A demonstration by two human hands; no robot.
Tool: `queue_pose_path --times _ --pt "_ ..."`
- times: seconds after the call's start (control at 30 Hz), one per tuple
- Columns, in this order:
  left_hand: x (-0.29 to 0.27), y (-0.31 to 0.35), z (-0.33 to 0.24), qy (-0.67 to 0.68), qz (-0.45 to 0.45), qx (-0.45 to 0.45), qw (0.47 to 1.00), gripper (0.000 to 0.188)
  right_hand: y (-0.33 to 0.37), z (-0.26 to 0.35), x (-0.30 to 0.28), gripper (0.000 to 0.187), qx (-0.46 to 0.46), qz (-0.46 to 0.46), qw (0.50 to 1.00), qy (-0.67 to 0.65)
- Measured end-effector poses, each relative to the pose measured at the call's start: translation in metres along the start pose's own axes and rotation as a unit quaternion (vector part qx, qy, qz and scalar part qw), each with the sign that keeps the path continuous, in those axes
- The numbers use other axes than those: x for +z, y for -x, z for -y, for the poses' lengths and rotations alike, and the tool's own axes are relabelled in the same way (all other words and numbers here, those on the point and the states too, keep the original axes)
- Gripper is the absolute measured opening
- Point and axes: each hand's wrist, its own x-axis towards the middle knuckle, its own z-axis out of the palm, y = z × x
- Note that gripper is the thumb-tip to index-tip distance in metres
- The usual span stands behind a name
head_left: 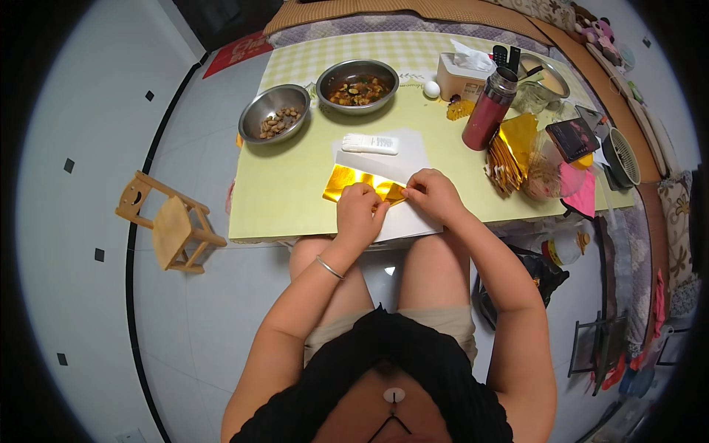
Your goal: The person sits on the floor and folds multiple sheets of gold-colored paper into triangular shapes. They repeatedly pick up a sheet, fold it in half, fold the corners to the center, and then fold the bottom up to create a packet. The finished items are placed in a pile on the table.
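A shiny gold foil sheet (346,179), folded into a long strip, lies slanted over white paper (413,156) near the table's front edge. My left hand (360,215) presses its curled fingers onto the middle of the foil, the thumb along the near edge. At the foil's right end, my right hand (436,195) pinches the corner between thumb and fingers. Part of the foil is hidden beneath the left fingers. Just beyond it rests a white, flat, oblong object (371,144) whose kind I cannot make out.
Two steel bowls, one with nuts (276,122) and one with food (360,90), stand far left. To the right are a red thermos (489,111), a tissue box (458,77), gold foil sheets (515,151) and a phone (572,140). A wooden chair (176,229) stands left of the table.
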Motion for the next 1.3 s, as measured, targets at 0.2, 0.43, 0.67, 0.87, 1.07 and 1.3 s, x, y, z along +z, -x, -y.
queue_pose_path --times 0.2,0.43,0.67,0.87,1.07,1.3 --pt "0.002 0.001 -0.001 -0.065 -0.018 -0.064 0.996 0.02 0.0 0.011 0.022 0.022 0.03 -0.068 0.997 0.01" --pt "0.008 -0.01 -0.004 -0.1 -0.024 -0.071 0.992 0.02 0.014 0.021 0.023 0.035 -0.118 -0.141 0.979 0.088" --pt "0.012 -0.015 -0.004 -0.118 -0.019 -0.079 0.99 0.023 0.039 0.02 0.04 0.091 -0.191 0.045 0.973 0.124" --pt "0.011 -0.017 -0.002 -0.084 -0.024 -0.066 0.994 0.025 0.044 0.025 0.044 0.096 -0.151 0.021 0.973 0.174" --pt "-0.007 -0.005 0.004 -0.101 0.016 -0.052 0.993 0.021 0.042 0.034 0.041 0.097 -0.145 0.03 0.974 0.173" --pt "-0.073 0.005 0.022 -0.06 0.026 0.13 0.989 0.027 0.04 0.028 0.011 0.083 -0.221 0.132 0.954 0.15"
